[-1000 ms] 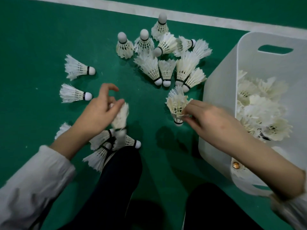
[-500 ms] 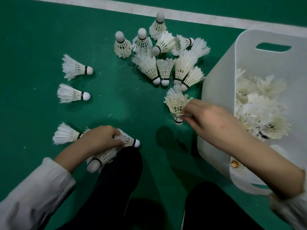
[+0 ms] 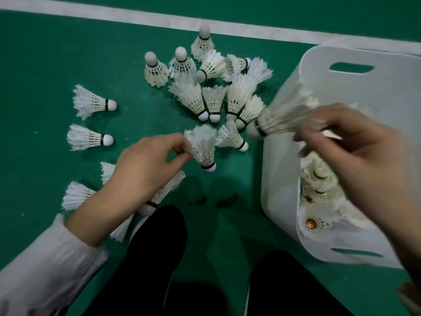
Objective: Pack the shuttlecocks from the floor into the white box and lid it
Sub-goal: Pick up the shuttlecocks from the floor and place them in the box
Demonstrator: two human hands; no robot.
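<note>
- The left hand [image 3: 145, 165] pinches the feathers of 1 lifted shuttlecock [image 3: 202, 147] beside the floor pile [image 3: 211, 99]; a soft grip is better.
- The right hand [image 3: 355, 151] holds a blurred shuttlecock [image 3: 280, 122] at the rim of the white box [image 3: 280, 190]; I would release it well inside.

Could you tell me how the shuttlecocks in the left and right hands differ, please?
The left hand pinches the nearer white feathered shuttlecock cork-down; the right hand holds the farther white feathered shuttlecock sideways, cork pointing left. The nearer one hangs over the green floor; the farther one is at the rim of the white plastic box. The nearer one is sharp, the farther one motion-blurred. Both have white corks with a black band.
</note>
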